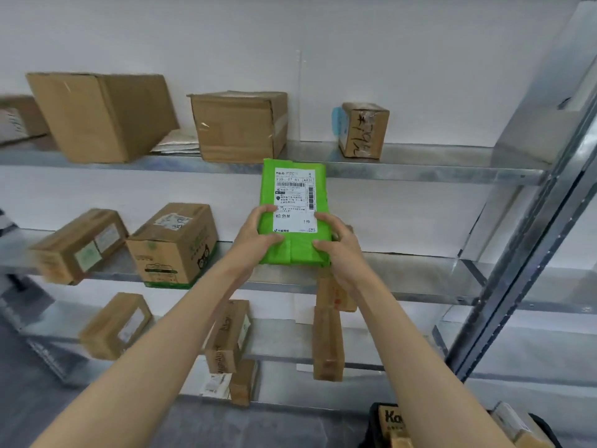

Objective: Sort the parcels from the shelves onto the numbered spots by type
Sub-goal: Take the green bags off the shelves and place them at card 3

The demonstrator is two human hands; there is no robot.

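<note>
Both hands on green parcel (pixel 293 245), held in air, not on any shelf. In view it sits in front of mid shelf (pixel 420 270) front edge; its top overlaps top shelf (pixel 420 166) front edge.
L hand (pixel 261 234) grips parcel's lower-left edge, thumb on front face by the white label (pixel 294 202). R hand (pixel 339 244) grips lower-right edge, fingers curled round the side. Label faces cam, parcel roughly upright.
Top shelf: big carton (pixel 103 116) tilted at left end, mid carton (pixel 239 124) near centre, small carton w/ handwriting (pixel 363 130) to the right, well apart.
Mid shelf, left part: green-print carton (pixel 174 244), plain carton (pixel 79 245) just beside it.
Lower shelf: cartons, blurred; the tall carton (pixel 327 344) stands on end below R wrist.
</note>
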